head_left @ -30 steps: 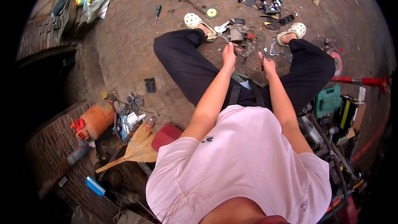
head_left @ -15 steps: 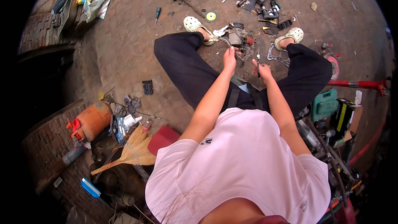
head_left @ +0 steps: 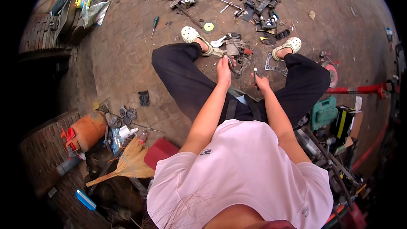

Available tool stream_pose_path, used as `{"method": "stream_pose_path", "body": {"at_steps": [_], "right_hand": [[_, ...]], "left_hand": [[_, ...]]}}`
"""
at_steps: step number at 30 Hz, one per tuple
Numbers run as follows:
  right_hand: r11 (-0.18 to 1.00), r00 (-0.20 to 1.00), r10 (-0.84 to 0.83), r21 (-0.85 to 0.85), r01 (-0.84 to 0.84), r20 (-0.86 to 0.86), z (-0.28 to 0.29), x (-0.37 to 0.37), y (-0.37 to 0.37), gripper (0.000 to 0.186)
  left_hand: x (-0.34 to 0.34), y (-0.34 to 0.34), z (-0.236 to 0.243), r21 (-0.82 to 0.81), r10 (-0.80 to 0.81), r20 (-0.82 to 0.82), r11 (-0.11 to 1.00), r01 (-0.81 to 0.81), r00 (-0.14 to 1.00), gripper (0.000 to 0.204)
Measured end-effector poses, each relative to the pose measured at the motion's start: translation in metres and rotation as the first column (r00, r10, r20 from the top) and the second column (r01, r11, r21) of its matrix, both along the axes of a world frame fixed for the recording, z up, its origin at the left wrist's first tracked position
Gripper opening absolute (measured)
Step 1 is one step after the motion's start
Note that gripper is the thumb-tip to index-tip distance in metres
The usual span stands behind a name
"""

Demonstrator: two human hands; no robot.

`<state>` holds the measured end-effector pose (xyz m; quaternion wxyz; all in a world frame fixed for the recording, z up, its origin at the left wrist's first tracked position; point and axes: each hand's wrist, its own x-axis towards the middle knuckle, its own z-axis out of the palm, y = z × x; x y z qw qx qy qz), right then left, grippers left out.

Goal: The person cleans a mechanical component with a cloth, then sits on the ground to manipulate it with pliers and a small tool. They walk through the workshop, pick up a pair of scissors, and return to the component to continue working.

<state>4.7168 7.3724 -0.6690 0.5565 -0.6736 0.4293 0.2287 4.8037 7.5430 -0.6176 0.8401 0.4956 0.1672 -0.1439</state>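
My left hand is closed round a curved metal piece, just below a dirty metal assembly lying between my cream clogs. My right hand grips a slim tool with a dark handle and a thin upright end; its exact kind is unclear. A metal gasket plate lies on the ground beside my right foot. A white crumpled item is next to the assembly.
Several metal parts and tools are scattered beyond my feet, with a screwdriver and hammer. An orange cylinder and straw broom are at left. A green case and red bar are at right.
The whole scene has shifted slightly down and left in the view. Both hands still hold their items, the right hand's tool staying roughly upright.
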Motion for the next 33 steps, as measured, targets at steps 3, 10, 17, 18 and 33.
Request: {"method": "stream_pose_path", "body": {"at_steps": [3,10,17,18,33], "right_hand": [[1.0,1.0,0.005,0.006,-0.005,-0.007,-0.005,-0.001,0.0,0.048],[0.992,0.99,-0.122,-0.031,0.125,0.07,-0.003,-0.004,0.003,0.043],[0.957,0.999,-0.039,-0.286,0.04,0.008,-0.051,-0.004,-0.023,0.045],[0.923,0.999,-0.035,-0.381,0.045,0.032,-0.052,-0.004,-0.023,0.045],[0.996,0.8,0.013,0.063,-0.063,0.6,0.061,0.008,0.059,0.018]], "left_hand": [[0.0,-0.004,0.006,0.043,-0.087,-0.04,0.995,0.089,0.995,0.029],[0.001,-0.003,0.004,0.042,-0.211,-0.128,0.975,0.218,0.969,0.026],[-0.003,-0.005,0.003,0.289,-0.145,-0.057,0.945,0.156,0.988,0.024],[-0.001,-0.006,0.0,0.292,-0.157,-0.064,0.941,0.169,0.985,0.024],[-0.017,-0.011,0.004,0.343,-0.364,-0.038,0.87,0.354,0.931,0.018]]}}
